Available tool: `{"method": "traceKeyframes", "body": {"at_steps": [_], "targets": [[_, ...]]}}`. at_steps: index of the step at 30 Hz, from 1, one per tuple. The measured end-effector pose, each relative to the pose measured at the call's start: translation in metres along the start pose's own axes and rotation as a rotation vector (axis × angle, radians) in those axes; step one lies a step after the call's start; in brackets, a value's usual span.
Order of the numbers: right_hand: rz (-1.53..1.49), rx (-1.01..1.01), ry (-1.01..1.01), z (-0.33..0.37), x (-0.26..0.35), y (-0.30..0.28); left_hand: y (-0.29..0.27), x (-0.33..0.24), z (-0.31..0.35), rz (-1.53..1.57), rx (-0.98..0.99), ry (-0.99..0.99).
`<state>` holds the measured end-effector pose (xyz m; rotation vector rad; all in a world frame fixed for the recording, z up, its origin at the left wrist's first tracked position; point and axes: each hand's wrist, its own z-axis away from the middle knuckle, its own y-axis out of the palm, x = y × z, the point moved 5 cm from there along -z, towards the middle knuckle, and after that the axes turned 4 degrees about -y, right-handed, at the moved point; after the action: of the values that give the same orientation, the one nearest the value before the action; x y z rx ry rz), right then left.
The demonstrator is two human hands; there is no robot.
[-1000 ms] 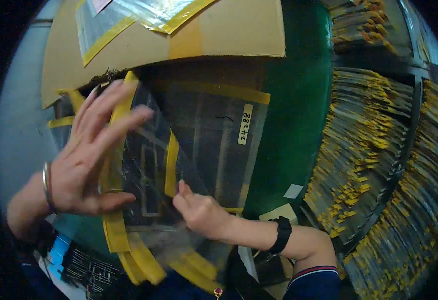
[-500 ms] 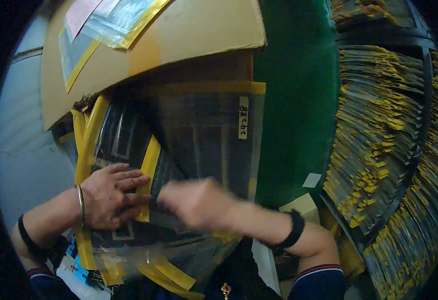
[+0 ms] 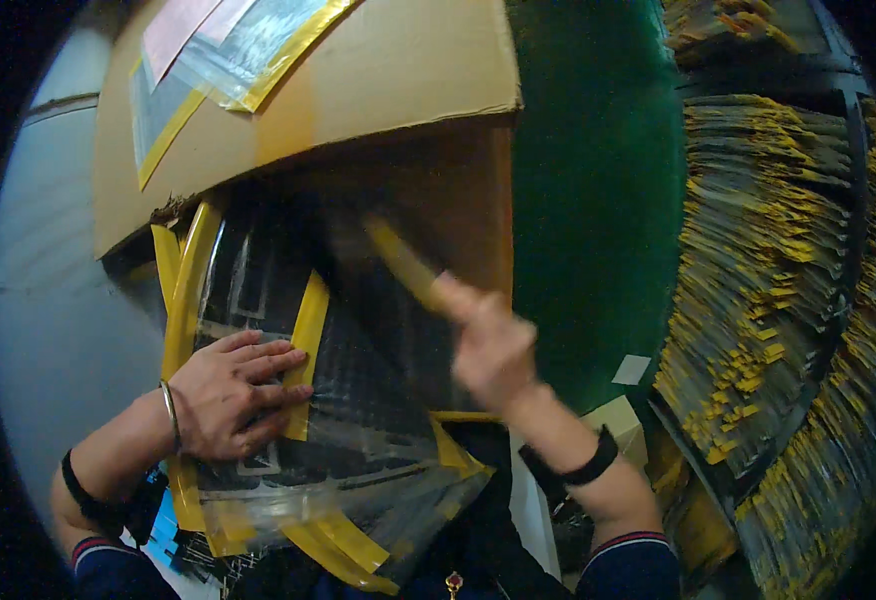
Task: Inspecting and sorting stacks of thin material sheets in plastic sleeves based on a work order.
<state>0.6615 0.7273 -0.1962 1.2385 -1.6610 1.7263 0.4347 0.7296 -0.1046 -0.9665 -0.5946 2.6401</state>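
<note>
My left hand [image 3: 241,392] lies flat with fingers stretched out on a pile of dark see-through film sheets [image 3: 358,400] edged in yellow tape. Its fingertips rest on a yellow tape strip [image 3: 308,340]. Above the pile's right side, my right hand [image 3: 495,350] is closed and smeared by motion. It pinches the yellow-taped edge [image 3: 404,264] of a dark film sheet, whose body is blurred and hard to make out. Loose yellow-taped corners [image 3: 343,540] hang toward me at the front.
A cardboard box [image 3: 388,70] overhangs the pile's far end, with pink paper and clear film on top. To the right is a green surface [image 3: 598,200] with a small white paper piece [image 3: 632,369]. Beyond stand racks of densely packed yellow-edged films [image 3: 758,280].
My right hand has moved right and farther away. The sheet with a pale label no longer lies spread on the right, and brown cardboard shows there. My left hand stays on the pile.
</note>
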Motion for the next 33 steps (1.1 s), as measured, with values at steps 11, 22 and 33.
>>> {"method": "traceKeyframes", "body": {"at_steps": [11, 22, 33], "targets": [[-0.481, 0.211, -0.353, 0.017, 0.132, 0.038, -0.006, -0.006, -0.008, 0.075, 0.126, -0.024], [-0.303, 0.194, -0.173, -0.030, 0.035, -0.003, -0.031, 0.007, 0.002, 0.390, -0.255, 0.055], [-0.521, -0.271, 1.137, 0.071, -0.125, -0.086, 0.201, 0.069, 0.132, 1.005, -0.155, -0.850]]}}
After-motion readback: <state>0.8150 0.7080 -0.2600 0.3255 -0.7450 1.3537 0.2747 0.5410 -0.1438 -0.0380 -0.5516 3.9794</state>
